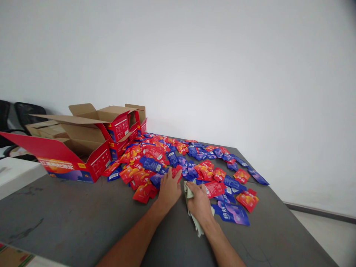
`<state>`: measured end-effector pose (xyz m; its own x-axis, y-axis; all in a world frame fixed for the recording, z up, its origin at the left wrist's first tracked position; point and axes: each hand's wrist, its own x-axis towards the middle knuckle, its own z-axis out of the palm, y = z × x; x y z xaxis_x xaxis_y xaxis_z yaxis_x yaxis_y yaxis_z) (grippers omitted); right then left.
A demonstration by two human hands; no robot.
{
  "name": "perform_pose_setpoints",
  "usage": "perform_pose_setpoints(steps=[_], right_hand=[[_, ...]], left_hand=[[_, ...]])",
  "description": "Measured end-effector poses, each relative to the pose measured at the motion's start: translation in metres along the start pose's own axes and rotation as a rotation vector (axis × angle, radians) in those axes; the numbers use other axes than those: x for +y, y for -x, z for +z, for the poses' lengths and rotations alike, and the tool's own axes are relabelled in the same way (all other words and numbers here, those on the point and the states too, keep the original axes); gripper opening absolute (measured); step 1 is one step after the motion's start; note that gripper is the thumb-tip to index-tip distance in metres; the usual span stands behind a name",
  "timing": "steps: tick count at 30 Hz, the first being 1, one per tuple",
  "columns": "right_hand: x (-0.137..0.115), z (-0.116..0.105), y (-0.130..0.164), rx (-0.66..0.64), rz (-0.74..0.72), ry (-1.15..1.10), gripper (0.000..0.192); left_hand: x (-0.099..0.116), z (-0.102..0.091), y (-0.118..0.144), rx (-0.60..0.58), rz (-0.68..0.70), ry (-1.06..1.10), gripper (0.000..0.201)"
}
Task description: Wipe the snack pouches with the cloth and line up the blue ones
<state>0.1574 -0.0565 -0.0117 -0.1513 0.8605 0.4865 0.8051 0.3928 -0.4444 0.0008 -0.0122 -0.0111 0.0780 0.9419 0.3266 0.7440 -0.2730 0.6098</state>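
Note:
My left hand (pixel 168 189) rests at the near edge of a spread heap of pouches, fingers apart, with a red pouch (pixel 175 170) under and between its fingertips. A blue pouch (pixel 152 164) lies just beyond that hand. In my right hand (pixel 200 204) is a crumpled pale green cloth (pixel 198 225), part of it hanging down onto the dark grey table (pixel 172 237). Beside the right hand are a red pouch (pixel 214 189) and a large blue pouch (pixel 233 213), both lying flat.
An open red carton (pixel 97 163) stands on the left of the table, with more open cartons (pixel 121 127) behind it. A white surface (pixel 19 172) adjoins the left edge. Black chairs (pixel 29 111) are farther back. A white wall (pixel 211 74) rises behind the table.

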Motion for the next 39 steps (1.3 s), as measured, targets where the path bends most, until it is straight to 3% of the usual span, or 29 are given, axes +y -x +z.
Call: perform_pose_setpoints(steps=[3, 7, 11, 16, 20, 25, 29, 34, 37, 39], right_hand=[[0.008, -0.001, 0.000, -0.012, 0.112, 0.053, 0.061], [0.013, -0.003, -0.001, -0.034, 0.192, 0.100, 0.060], [0.013, -0.005, -0.001, -0.033, 0.218, 0.139, 0.060], [0.018, -0.010, -0.004, 0.048, 0.266, 0.182, 0.054], [0.025, -0.013, -0.005, 0.108, 0.264, 0.164, 0.055], [0.030, -0.011, -0.003, 0.155, 0.239, 0.134, 0.056], [0.030, -0.009, -0.003, 0.152, 0.249, 0.114, 0.057], [0.032, -0.007, -0.004, 0.150, 0.270, 0.078, 0.061], [0.029, -0.005, -0.004, 0.185, 0.204, 0.012, 0.063], [0.025, -0.004, -0.004, 0.195, 0.132, -0.054, 0.065]], left_hand=[[-0.007, 0.000, 0.007, -0.045, 0.017, -0.380, 0.053], [-0.010, 0.004, 0.009, 0.007, 0.048, -0.559, 0.040], [0.000, 0.017, -0.003, 0.027, 0.113, -0.464, 0.042], [0.017, 0.038, -0.036, -0.135, 0.336, -0.275, 0.058], [0.028, 0.055, -0.054, -0.286, 0.434, -0.258, 0.051], [0.031, 0.062, -0.046, -0.258, 0.410, -0.303, 0.033], [0.026, 0.053, -0.030, -0.243, 0.396, -0.313, 0.039], [0.009, 0.041, -0.016, -0.126, 0.284, -0.028, 0.064], [0.004, 0.036, -0.012, 0.010, 0.126, 0.327, 0.057], [0.006, 0.033, -0.009, 0.008, -0.018, 0.647, 0.051]])
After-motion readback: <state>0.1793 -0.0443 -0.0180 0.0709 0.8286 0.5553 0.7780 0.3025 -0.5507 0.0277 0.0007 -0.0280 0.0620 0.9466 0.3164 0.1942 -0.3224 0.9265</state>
